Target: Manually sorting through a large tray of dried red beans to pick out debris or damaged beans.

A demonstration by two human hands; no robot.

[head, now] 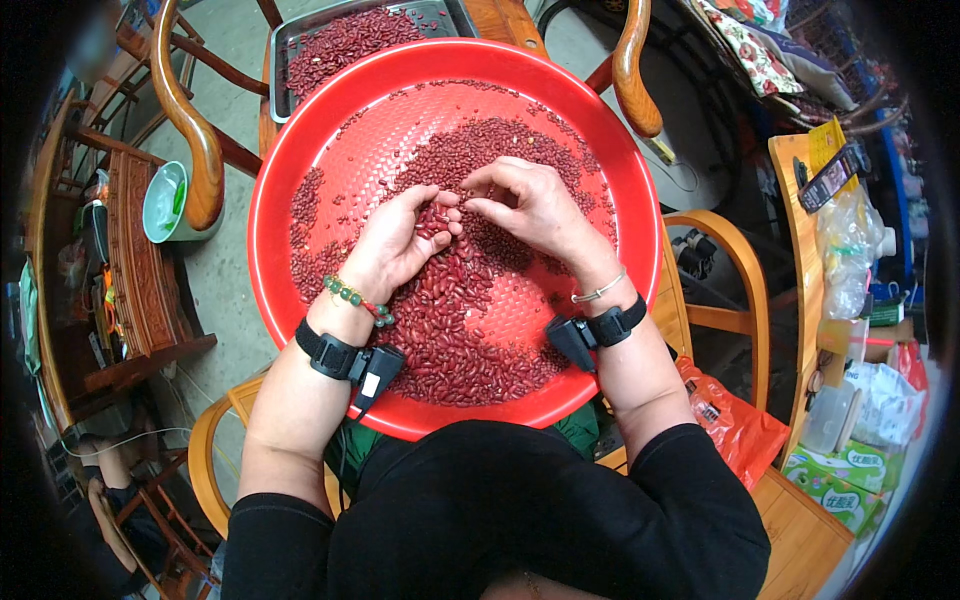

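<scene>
A wide round red plastic basin (454,54) with a woven-pattern bottom lies before me. Large dark red kidney beans (442,337) cover its near part, while smaller red beans (480,142) spread over the far and left parts. My left hand (405,236), palm up and cupped, holds a small heap of kidney beans (433,220). Just to its right, my right hand (525,199) hovers above the beans with thumb and forefinger close together, near the left fingertips. Whether a bean sits between those right fingertips is too small to tell.
Behind the basin a metal tray (279,75) of kidney beans rests on a wooden chair with curved armrests (184,97). A pale green bin (166,206) stands left. On the right are a wooden bench (795,510), an orange plastic bag (731,420) and cartons (840,487). Another person's arm (112,517) shows lower left.
</scene>
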